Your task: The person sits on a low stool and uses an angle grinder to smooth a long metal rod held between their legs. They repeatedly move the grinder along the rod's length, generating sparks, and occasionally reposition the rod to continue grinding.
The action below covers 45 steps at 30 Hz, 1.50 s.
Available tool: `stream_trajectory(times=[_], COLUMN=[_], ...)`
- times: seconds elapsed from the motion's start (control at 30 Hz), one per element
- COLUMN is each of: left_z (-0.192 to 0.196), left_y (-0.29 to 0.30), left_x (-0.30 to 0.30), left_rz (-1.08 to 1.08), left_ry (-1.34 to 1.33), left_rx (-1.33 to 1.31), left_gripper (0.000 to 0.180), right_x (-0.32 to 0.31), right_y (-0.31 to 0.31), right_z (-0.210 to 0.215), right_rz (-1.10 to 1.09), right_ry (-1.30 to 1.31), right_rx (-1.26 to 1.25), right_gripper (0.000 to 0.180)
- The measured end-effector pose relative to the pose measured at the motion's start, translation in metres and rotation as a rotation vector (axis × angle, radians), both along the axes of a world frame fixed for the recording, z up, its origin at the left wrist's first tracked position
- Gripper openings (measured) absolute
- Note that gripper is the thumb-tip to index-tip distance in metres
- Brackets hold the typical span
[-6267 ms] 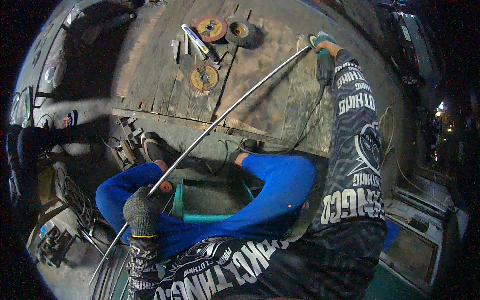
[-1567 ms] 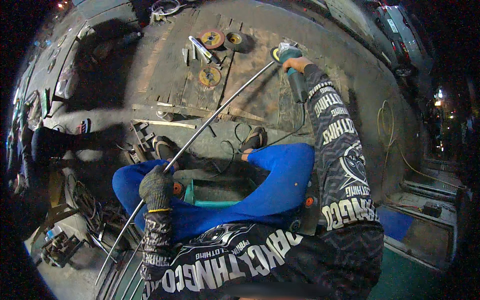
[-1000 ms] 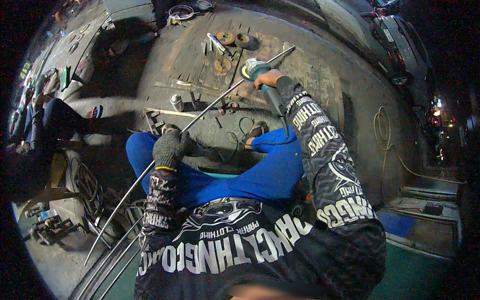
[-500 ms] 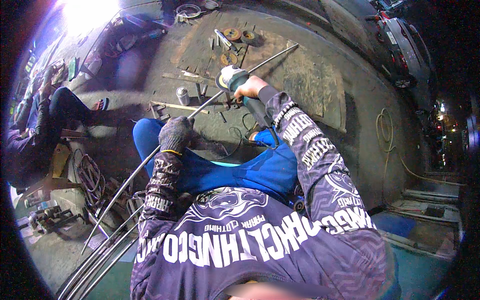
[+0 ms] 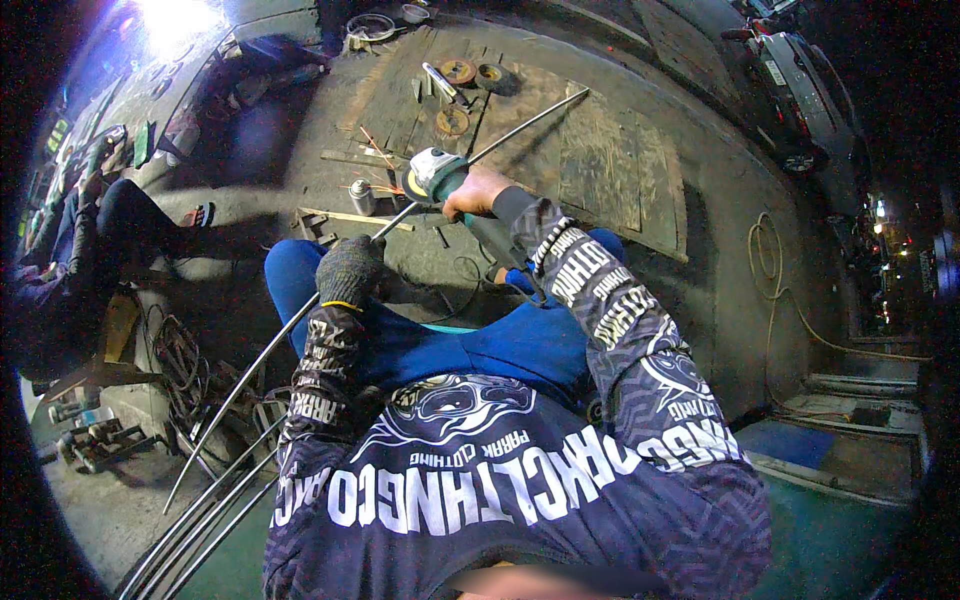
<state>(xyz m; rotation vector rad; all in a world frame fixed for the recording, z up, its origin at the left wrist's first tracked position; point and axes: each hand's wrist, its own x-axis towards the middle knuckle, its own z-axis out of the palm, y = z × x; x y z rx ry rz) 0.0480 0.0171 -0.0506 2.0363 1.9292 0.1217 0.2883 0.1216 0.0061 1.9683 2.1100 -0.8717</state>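
Note:
A long thin metal rod (image 5: pixel 530 125) runs slantwise from the lower left to the far right. My left hand (image 5: pixel 350 268), in a grey knit glove, is wrapped round it near my left knee. My bare right hand (image 5: pixel 474 193) grips an angle grinder (image 5: pixel 437 172) with a teal body and a light grey head. The grinder's yellowish disc (image 5: pixel 412 187) meets the rod beyond my left hand, and orange spark streaks (image 5: pixel 378 148) fly off to the far left. The grinder's lower body lies partly behind my right sleeve.
A spray can (image 5: pixel 362 198) stands near the sparks. Grinding discs (image 5: pixel 458 73) and wooden boards (image 5: pixel 625 180) lie farther off. Several more rods (image 5: pixel 205 510) extend at lower left. Another person (image 5: pixel 75 240) sits at left. A cable (image 5: pixel 765 250) loops on the right floor.
My right hand has moved the grinder left along the rod, toward my left hand. Orange sparks have appeared. My left hand stays nearly in place.

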Motion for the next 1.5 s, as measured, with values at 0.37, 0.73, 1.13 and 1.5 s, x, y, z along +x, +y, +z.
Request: stream_trajectory(times=[0.37, 0.73, 1.13, 1.5], left_z=[-0.023, -0.01, -0.009, 0.012], left_y=[0.006, 0.013, -0.011, -0.021], left_x=[-0.006, -0.005, -0.005, -0.003], left_rz=[-0.039, 0.01, 0.141, 0.149], left_ry=[0.039, -0.011, -0.082, 0.043], left_rx=[0.015, -0.14, -0.017, -0.067], left_gripper=[0.017, 0.04, 0.046, 0.044], right_x=[-0.011, -0.007, 0.057, 0.137], right_y=[-0.003, 0.001, 0.011, 0.062], right_z=[-0.001, -0.002, -0.011, 0.006], right_rz=[0.046, 0.04, -0.137, -0.182], right_ry=[-0.076, -0.08, -0.095, -0.142], right_rx=[-0.049, -0.04, 0.057, -0.029], right_gripper=[0.06, 0.059, 0.057, 0.048])
